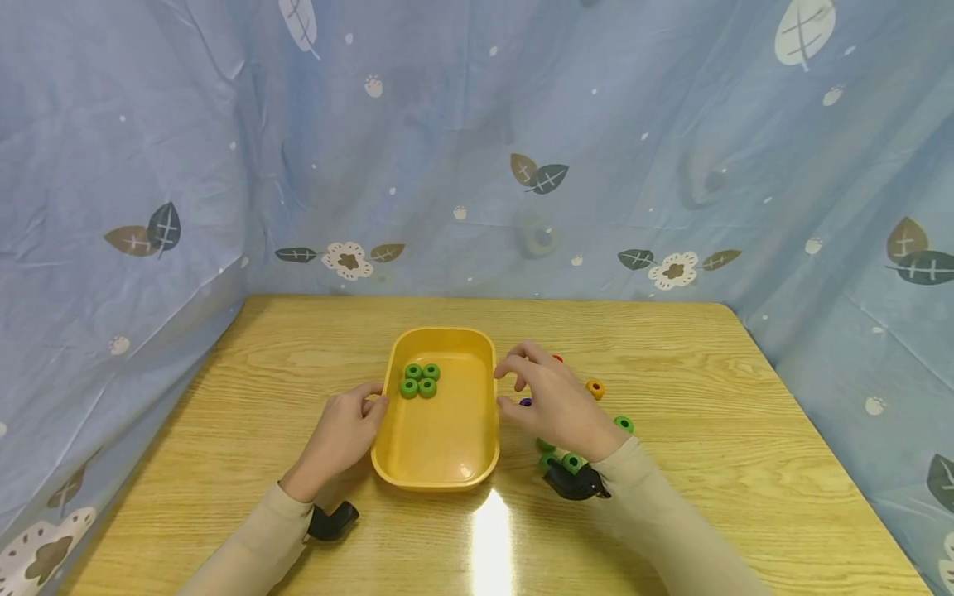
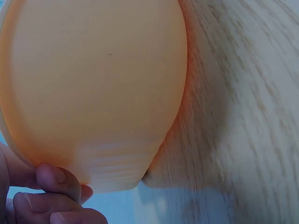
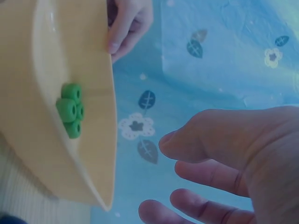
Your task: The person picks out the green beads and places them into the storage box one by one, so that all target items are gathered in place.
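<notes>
Nearest the person, a glare patch lay on the table between two beige sleeves. Past it, loose green beads sat beside the right wrist, with another green bead further right. The tray stood at centre, its long axis running away from the person, between the hands. The left hand pinched the tray's left rim, thumb at the edge and fingers curled against the outer wall. The right hand hovered just right of the tray, fingers loosely spread and holding nothing, above a purple bead; it was the nearer hand to the loose beads, which lay right of the tray. An orange bead lay beyond. Four green beads clustered in the tray's far left part. A patterned blue cloth closed the back.
</notes>
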{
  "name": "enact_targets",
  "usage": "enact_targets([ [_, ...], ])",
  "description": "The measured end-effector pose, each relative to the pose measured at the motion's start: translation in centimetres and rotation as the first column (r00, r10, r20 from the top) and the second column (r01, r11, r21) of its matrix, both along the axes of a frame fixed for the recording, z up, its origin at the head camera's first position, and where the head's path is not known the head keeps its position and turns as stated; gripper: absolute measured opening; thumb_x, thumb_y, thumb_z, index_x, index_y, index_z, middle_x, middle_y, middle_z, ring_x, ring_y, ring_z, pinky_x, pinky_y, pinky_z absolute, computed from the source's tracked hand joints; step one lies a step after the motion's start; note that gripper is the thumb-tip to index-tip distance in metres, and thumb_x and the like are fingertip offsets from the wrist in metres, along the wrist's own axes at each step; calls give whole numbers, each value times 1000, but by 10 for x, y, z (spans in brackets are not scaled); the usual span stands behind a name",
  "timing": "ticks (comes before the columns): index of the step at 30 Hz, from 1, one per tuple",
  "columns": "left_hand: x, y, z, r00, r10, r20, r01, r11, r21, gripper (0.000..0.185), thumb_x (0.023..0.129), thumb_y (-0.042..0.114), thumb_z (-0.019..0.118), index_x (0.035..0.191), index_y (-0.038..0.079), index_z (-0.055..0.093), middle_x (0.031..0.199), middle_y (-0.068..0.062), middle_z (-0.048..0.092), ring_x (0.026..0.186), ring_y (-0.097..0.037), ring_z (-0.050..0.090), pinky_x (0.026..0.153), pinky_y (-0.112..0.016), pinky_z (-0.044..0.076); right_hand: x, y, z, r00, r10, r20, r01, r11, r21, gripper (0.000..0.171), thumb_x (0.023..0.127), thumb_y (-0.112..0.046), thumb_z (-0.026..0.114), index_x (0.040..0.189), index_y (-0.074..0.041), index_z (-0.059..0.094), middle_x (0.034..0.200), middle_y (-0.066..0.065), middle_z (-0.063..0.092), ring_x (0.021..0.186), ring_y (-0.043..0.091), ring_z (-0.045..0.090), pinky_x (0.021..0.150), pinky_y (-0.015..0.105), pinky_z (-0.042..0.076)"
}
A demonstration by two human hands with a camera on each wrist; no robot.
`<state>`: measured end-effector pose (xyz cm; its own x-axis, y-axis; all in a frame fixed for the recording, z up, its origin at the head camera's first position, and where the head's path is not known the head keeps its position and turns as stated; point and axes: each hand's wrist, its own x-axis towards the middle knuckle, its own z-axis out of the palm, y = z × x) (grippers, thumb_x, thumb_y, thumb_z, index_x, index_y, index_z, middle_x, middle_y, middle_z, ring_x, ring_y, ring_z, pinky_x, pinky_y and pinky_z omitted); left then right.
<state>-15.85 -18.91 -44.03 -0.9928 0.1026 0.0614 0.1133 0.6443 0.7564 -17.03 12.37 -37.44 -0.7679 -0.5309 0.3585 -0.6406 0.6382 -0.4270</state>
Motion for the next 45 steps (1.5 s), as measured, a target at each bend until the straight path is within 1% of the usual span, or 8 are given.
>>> enact_targets([
  [2,0,0,0,1000,0,4,0,1000,0,35,108,14,52,135,-5,63,56,3,44,45,-8,32,43,-22,27,1,5,-1,1000,-3,-11,3,1000,2,23,91,-14,80,113,-12,71,118,2,60,89,19,62,74,29,51],
  [4,0,0,0,1000,-1,2,1,1000,-2,35,108,13,52,135,-6,63,56,3,45,45,-8,32,44,-22,27,3,10,-1,1000,-12,-21,13,1000,3,23,91,-14,80,113,-11,71,118,3,61,88,19,63,71,27,52],
  [10,0,0,0,1000,0,-3,0,1000,-5,34,108,13,52,134,-6,63,56,4,45,45,-8,32,44,-22,27,5,25,-2,997,-46,-65,47,999,10,23,90,-14,80,111,-11,72,117,3,61,87,19,63,71,28,52],
  [15,0,0,1,1000,1,-9,-1,1000,-8,34,108,13,52,133,-6,64,56,4,43,45,-8,31,44,-22,26,6,36,-5,994,-45,-96,46,999,9,24,88,-12,82,110,-10,72,116,3,62,85,18,62,71,28,52],
  [24,0,0,1,1000,-9,-20,9,1000,-8,34,108,12,52,133,-7,64,55,4,41,44,-7,30,43,-21,25,11,56,-7,992,-93,-88,95,995,17,25,88,-7,79,111,-12,71,114,1,61,80,8,57,70,27,52],
  [31,0,-1,0,1000,-14,-20,14,1000,-4,33,108,12,52,133,-7,64,54,5,42,44,-7,30,43,-21,25,13,70,-7,987,-118,-106,121,992,22,26,86,-5,82,109,-12,71,114,1,63,81,10,61,69,28,53],
  [37,0,0,-1,1000,-6,-23,6,1000,-8,32,107,12,52,132,-6,64,55,5,42,44,-7,31,44,-21,25,15,78,-8,982,-142,-123,147,989,32,29,85,-5,84,110,-13,72,109,0,63,82,10,56,67,28,48],
  [45,1,1,1,1000,-1,-5,1,1000,-6,34,108,13,52,134,-6,63,56,3,46,45,-8,33,44,-22,28,18,90,-8,983,-147,-113,151,988,32,29,85,-4,84,109,-13,71,110,0,62,86,16,61,71,32,54],
])
